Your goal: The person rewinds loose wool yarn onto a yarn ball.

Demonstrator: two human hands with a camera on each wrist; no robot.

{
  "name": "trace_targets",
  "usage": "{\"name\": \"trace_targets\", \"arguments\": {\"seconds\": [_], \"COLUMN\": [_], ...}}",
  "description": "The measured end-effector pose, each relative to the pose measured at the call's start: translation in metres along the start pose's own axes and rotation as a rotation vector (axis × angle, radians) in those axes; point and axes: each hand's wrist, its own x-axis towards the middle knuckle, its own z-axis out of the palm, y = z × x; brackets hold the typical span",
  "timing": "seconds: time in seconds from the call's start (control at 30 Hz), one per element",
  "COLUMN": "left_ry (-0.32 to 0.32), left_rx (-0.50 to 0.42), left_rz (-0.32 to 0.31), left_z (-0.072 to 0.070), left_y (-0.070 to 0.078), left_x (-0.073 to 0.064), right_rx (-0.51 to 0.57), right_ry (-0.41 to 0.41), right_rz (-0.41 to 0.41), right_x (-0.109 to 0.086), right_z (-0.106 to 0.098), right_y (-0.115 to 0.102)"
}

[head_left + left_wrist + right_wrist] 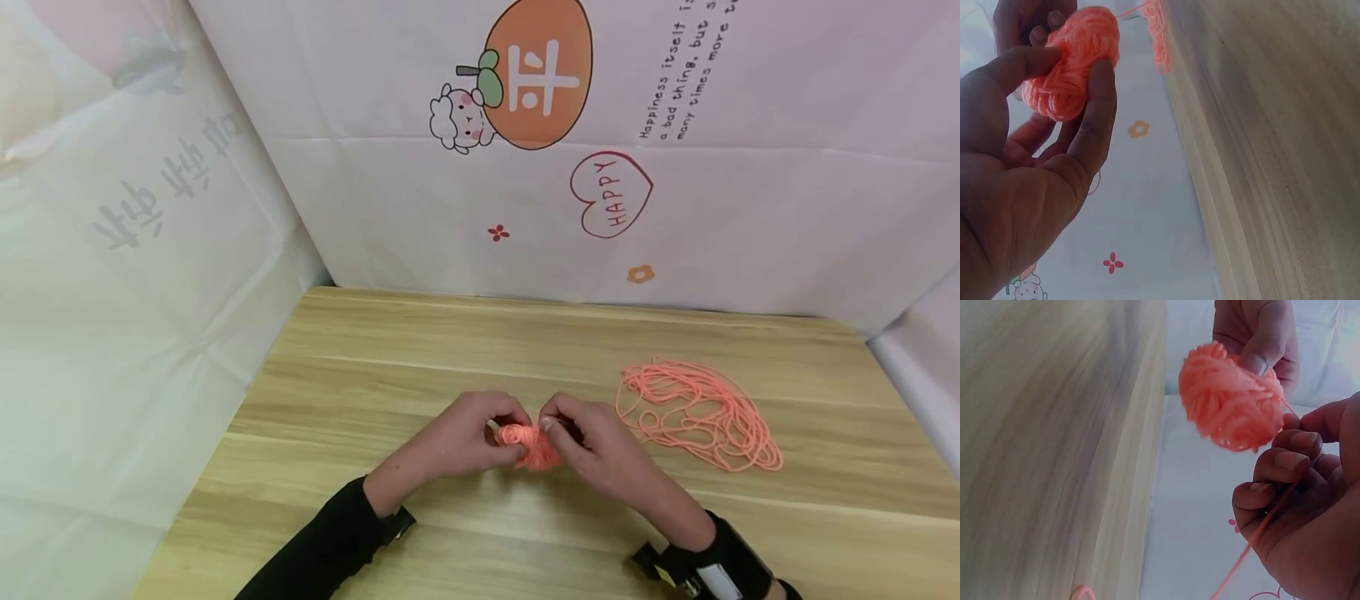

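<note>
While the left hand (467, 439) pinches a small, oval ball of coral-orange yarn (537, 447) between its thumb and fingers, the right hand (602, 447) works close against the ball's other side. The left thumb and fingertips press the wound strands from opposite sides, spread only as far as the ball is thick. The right hand's fingers are curled, and they grip a single coral-orange strand (1238, 562), which passes through that hand and, at its other end, meets the ball beside the left thumb. The ball is held up between the two hands, above a light wood-grain table (315, 367). Off beyond the right hand, a loose, looping heap of coral-orange yarn (708, 400) lies on the tabletop, well apart from the ball. A long black sleeve (322, 542) covers the left forearm, and a black strap (731, 558) circles the right one. Behind the table hangs a white printed sheet (375, 208), bearing an orange fruit drawing (570, 50) and a red-outlined heart (611, 196) with the word HAPPY inside.
</note>
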Motion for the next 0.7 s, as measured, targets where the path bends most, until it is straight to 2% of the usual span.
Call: {"name": "trace_targets", "arguments": {"seconds": [0.17,0.33,0.47,0.7], "left_ry": [-0.073,-0.131,-0.123,-0.048], "left_rx": [-0.023,-0.137,-0.228,-0.338], "left_rz": [0.065,0.071,0.046,-0.001], "left_z": [0.002,0.002,0.001,-0.004], "left_y": [-0.001,0.003,0.006,0.009], "left_x": [0.0,-0.001,-0.002,-0.002], "right_rx": [0.01,0.023,0.022,0.039], "right_ry": [0.014,-0.013,-0.011,0.029], "right_rz": [-0.002,-0.01,-0.003,0.039], "right_x": [0.0,0.001,0.002,0.005], "right_z": [0.001,-0.001,-0.001,-0.003], "right_y": [0.002,0.007,0.006,-0.014]}}
